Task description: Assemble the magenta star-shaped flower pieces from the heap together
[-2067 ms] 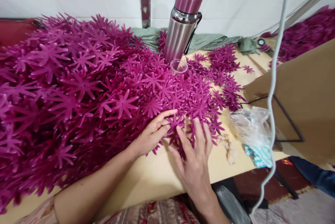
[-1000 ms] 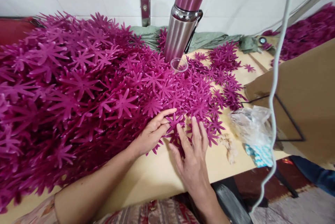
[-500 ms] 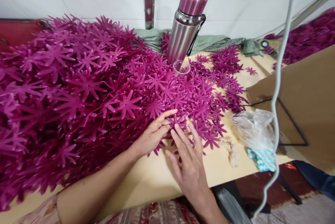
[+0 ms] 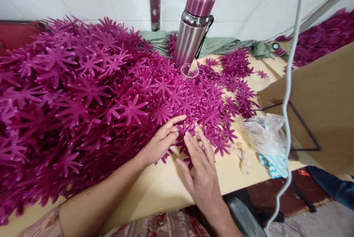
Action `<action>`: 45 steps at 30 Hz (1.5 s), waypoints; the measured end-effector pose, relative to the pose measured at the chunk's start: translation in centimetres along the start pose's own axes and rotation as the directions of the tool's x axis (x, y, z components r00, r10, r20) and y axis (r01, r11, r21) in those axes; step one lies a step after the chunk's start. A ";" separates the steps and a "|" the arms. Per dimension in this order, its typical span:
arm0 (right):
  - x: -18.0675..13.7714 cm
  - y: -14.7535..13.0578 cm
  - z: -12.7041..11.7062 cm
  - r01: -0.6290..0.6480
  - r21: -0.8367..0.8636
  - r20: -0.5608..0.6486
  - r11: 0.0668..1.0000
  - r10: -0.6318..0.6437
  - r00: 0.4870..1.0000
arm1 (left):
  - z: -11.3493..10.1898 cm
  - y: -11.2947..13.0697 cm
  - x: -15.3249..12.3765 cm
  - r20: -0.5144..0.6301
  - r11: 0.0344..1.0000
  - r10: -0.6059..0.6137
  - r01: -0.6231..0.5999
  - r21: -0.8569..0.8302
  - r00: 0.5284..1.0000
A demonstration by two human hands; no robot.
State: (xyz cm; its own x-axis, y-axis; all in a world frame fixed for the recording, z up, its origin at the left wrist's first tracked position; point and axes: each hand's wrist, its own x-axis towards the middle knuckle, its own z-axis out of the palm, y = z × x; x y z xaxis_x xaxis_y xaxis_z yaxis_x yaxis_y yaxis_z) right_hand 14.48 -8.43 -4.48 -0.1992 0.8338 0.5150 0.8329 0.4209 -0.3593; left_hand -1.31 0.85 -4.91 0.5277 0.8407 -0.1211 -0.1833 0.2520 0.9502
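My left hand (image 4: 160, 143) is closed, its thumb and fingers pinching the edge of a magenta star-shaped artificial petal piece (image 4: 186, 128). The index finger stretches out above that piece. Just to the right, my right hand (image 4: 203, 176) has its fingers apart and the thumb spread away. Its fingertips are close to the same piece; whether they touch it I cannot tell. A large heap of matching magenta petal pieces (image 4: 91, 89) fills the left and middle of the table, and several loose ones lie under and around both hands.
A steel flask (image 4: 190, 35) with a purple lid stands behind the heap, a small clear plastic cup (image 4: 189, 71) before it. Rightward are a crumpled plastic bag (image 4: 265, 133), a blue-and-white patterned packet (image 4: 273, 165), a cardboard box (image 4: 323, 100) and a hanging white cable (image 4: 289, 82).
The view has shifted slightly, moving the background a little left. My right fingers have bent a little. My left hand still pinches the petal piece in about the same place.
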 end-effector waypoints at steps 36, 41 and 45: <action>-0.3 0.6 0.5 0.051 -0.141 0.110 0.989 -0.036 0.993 | 0.3 -0.4 0.1 -0.030 0.986 -0.059 0.054 -0.156 0.998; -0.6 0.4 0.0 0.032 -0.112 0.101 0.993 -0.021 0.995 | 0.3 -0.1 0.2 -0.024 0.991 -0.033 0.029 -0.130 0.999; 0.2 0.4 0.2 0.042 -0.111 0.050 0.993 -0.036 0.998 | 0.2 -0.1 0.2 -0.008 0.995 0.036 -0.037 -0.097 0.999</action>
State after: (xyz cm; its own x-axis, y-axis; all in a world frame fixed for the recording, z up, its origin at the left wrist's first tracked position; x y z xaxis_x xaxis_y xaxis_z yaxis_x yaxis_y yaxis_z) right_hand 14.69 -8.06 -4.69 -0.2549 0.8350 0.4877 0.8762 0.4128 -0.2489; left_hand -1.06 0.92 -5.00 0.5138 0.8533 -0.0890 -0.2822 0.2661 0.9217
